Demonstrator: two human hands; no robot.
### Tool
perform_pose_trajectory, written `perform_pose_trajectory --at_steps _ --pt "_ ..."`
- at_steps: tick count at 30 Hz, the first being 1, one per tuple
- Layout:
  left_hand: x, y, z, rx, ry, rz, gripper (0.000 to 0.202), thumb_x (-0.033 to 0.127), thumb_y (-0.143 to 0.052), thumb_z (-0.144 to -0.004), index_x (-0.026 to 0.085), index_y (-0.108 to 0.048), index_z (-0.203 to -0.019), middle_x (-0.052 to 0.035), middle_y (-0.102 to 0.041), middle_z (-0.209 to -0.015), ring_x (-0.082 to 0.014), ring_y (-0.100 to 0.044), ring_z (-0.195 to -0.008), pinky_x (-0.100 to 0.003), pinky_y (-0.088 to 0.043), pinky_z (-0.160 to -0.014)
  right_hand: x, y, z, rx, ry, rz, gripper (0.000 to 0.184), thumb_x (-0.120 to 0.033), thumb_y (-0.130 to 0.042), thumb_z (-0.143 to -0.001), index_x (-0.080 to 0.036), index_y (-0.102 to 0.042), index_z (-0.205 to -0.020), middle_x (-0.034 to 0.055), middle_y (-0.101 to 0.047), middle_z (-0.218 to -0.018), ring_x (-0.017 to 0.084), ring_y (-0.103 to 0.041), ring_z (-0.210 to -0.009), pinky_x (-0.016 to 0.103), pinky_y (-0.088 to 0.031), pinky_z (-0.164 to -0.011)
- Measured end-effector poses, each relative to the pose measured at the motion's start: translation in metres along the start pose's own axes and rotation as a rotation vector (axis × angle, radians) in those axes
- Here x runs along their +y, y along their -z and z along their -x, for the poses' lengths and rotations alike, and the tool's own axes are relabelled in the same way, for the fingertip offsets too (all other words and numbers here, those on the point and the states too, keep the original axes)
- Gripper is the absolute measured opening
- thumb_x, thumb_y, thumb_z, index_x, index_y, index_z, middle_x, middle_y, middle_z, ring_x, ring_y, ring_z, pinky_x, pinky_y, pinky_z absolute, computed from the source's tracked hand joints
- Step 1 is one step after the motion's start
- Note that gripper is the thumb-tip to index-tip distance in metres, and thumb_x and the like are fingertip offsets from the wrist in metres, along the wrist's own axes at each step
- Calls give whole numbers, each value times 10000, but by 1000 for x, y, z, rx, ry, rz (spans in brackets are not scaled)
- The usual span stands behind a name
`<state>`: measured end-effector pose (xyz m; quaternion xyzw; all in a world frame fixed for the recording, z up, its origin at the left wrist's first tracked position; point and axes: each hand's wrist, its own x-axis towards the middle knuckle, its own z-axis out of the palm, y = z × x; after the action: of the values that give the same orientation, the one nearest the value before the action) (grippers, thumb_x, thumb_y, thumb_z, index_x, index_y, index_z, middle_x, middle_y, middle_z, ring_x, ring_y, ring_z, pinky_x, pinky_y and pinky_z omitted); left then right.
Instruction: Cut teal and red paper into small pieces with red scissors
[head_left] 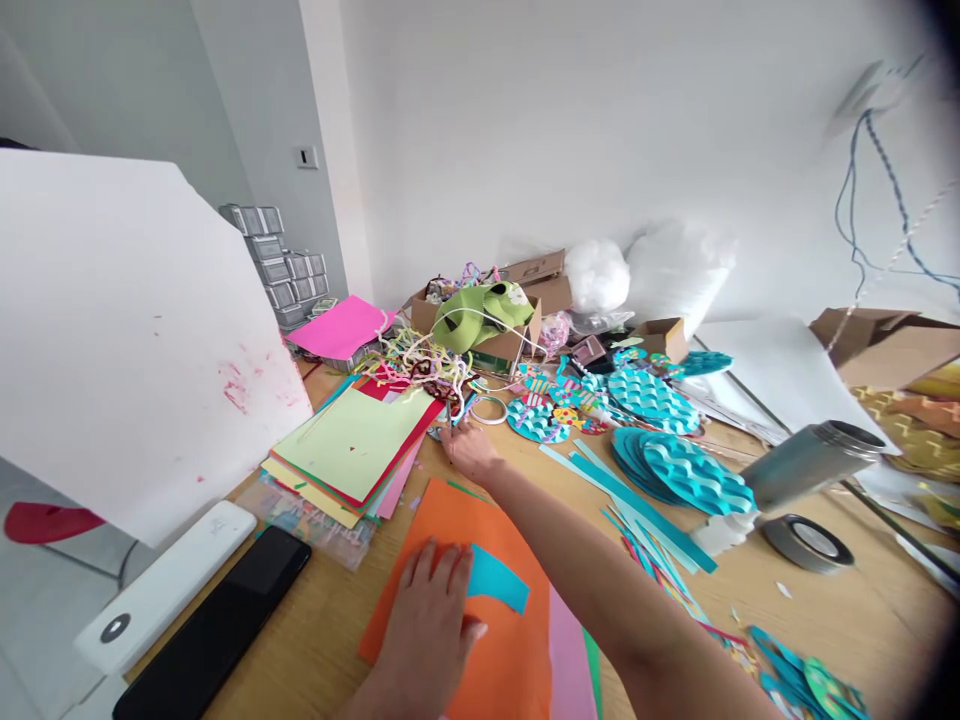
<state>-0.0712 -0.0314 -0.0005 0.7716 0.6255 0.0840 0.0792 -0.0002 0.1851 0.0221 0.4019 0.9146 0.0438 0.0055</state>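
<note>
My left hand (431,615) lies flat with fingers spread on an orange paper sheet (465,540), beside a curved teal paper cutout (496,580) that rests on the sheet. My right hand (469,448) reaches far forward across the wooden table (810,610) and touches a small dark item, perhaps scissors (441,430), at the corner of a stack of coloured paper (352,450). Its fingers are curled around that spot; what they grip is hard to make out.
A large white board (127,330) stands at left, with a white device (161,585) and a black phone (217,630) in front. Teal folded paper fans (694,470), teal strips (637,510), a tape roll (808,542), a metal flask (814,462) and cardboard boxes (487,320) crowd the right and back.
</note>
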Motion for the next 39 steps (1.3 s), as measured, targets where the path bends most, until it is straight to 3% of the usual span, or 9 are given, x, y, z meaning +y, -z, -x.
perform_pose_trajectory --at_steps 8,17,23,29,34,39 --pt "1 -1 0 37 3 23 594 430 -515 -797 200 -398 -1333 -76 -480 -1324 -325 -365 -1242 -479 -324 -1007 9 8 -4 -1 60 21 288 -286 -468 -866 -116 -479 -1098 161 -628 -1029 264 -539 -1022 335 -380 -865" --pt "2 3 0 17 19 57 602 468 -494 -800 201 -403 -1332 -70 -475 -1329 -324 -353 -1249 -479 -312 -1021 7 13 -3 -42 104 -9 277 -128 -492 -781 -110 -508 -1057 164 -630 -1006 245 -578 -948 308 -418 -768" --pt "-1 -3 2 19 -2 56 589 444 -463 -821 198 -375 -1349 -85 -452 -1344 -327 -319 -1264 -503 -285 -1024 12 18 44 -60 190 -88 252 -113 -506 -741 -141 -542 -988 115 -641 -938 226 -578 -912 289 -403 -762" --pt "-2 -5 2 44 -22 64 564 424 -461 -828 224 -365 -1346 -68 -458 -1329 -301 -312 -1261 -481 -275 -1031 41 11 96 -39 39 -224 309 -134 -552 -750 -150 -515 -1057 108 -634 -960 208 -588 -886 266 -403 -717" --pt "4 -3 2 41 -27 65 532 406 -460 -831 215 -397 -1323 -70 -467 -1317 -300 -322 -1251 -475 -272 -1031 61 4 111 -33 -77 -342 365 -182 -599 -746 -175 -507 -1099 78 -648 -1000 181 -611 -878 228 -414 -692" --pt "10 0 1 18 -24 28 533 350 -474 -826 201 -388 -1330 -76 -464 -1320 -310 -324 -1249 -484 -281 -1021 63 0 113 -16 -107 -377 361 -126 -572 -740 -178 -517 -1093 56 -661 -975 161 -616 -858 208 -420 -675"
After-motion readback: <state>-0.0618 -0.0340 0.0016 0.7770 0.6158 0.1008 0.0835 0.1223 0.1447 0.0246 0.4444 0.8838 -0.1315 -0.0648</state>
